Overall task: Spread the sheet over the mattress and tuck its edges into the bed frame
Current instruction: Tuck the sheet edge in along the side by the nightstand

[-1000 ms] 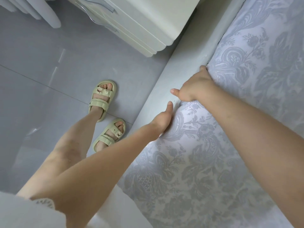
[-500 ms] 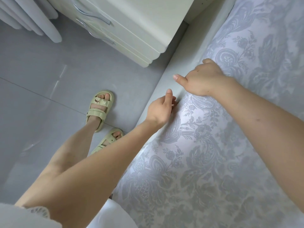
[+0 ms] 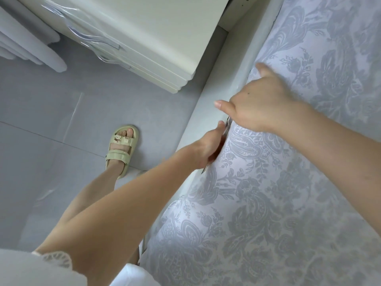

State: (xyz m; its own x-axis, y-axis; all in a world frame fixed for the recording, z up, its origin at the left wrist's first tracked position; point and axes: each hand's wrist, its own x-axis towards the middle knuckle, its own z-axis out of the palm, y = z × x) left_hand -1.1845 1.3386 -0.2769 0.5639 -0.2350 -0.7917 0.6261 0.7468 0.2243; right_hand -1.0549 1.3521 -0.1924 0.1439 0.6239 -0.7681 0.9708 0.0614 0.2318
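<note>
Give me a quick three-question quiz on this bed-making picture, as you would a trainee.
1. True or false: the left hand lies flat in the middle of the sheet.
2. What stands on the floor beside the bed frame? A) a pale drawer unit B) a laundry basket C) a chair
3. Fill in: the one foot in view wears a pale green ____.
Key: 1. False: it is at the sheet's edge, against the frame, near the right hand. 2. A. 3. sandal.
</note>
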